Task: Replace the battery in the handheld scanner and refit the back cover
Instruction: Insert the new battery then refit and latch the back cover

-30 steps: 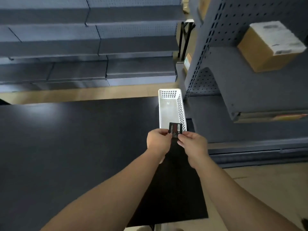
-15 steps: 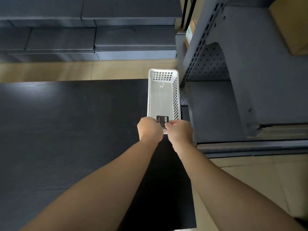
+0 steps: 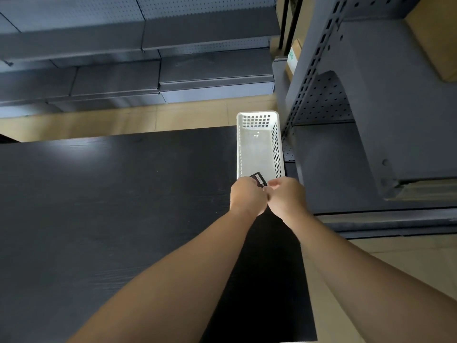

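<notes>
Looking down from the head camera, both hands meet at the near end of a white basket [image 3: 257,149] standing at the right edge of the dark table [image 3: 111,219]. The left hand [image 3: 247,196] and right hand [image 3: 286,199] together pinch a small flat black piece with a pale label [image 3: 259,179], each grip closed on it; whether it is the battery or the scanner's back cover I cannot tell, and the scanner body itself is hidden. I judge this as the battery or cover handling step, not yet finished. Next the piece needs squaring to its seat and an even press. The basket is glossy perforated plastic, rectangular with rounded corners; the table is matt and wood-grained; grey pegboard metal shelving [image 3: 321,100] stands just beside.
</notes>
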The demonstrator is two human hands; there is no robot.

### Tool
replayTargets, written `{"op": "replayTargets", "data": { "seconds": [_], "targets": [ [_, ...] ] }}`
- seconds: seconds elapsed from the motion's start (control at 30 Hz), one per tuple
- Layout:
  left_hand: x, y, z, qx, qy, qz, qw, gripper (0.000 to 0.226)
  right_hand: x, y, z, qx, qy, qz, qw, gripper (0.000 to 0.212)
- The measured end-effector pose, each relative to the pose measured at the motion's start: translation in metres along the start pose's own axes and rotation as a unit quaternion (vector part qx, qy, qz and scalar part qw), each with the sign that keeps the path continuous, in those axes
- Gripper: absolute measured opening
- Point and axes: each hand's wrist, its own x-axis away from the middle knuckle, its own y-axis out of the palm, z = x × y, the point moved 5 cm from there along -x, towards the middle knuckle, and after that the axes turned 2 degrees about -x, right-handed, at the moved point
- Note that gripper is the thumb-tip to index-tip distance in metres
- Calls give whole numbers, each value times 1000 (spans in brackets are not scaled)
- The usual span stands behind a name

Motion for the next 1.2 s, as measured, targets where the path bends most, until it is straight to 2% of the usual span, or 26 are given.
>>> {"op": "replayTargets", "data": {
  "seconds": [0.07,0.13,0.23,0.37,0.5,0.63,0.83,1.1,1.2],
  "targets": [
    [5,-11,7,-45,47,-10,998,8,8,-11,-12,56,-53,-15,997,30],
    [10,-27,13,-109,88,-12,990,24,19,-23,-28,121,-110,-25,986,26],
    [26,-62,15,-209,120,-5,971,30,39,-40,-57,232,-173,-33,957,26],
    [58,-117,-3,-310,106,15,945,28,69,-47,-98,366,-274,-61,887,25],
    [102,-177,-39,-375,91,89,918,22,107,-23,-149,440,-366,-83,816,25],
    [157,-225,-102,-351,19,157,923,23,169,29,-204,455,-472,-94,749,25],
    [264,-267,-238,-272,-130,227,926,20,314,137,-243,436,-591,-185,652,13],
    [435,-294,-432,-175,-313,302,883,23,542,291,-242,422,-717,-283,476,24],
    [487,-302,-502,-144,-363,322,862,24,622,348,-238,414,-735,-317,435,29]
  ]
}}
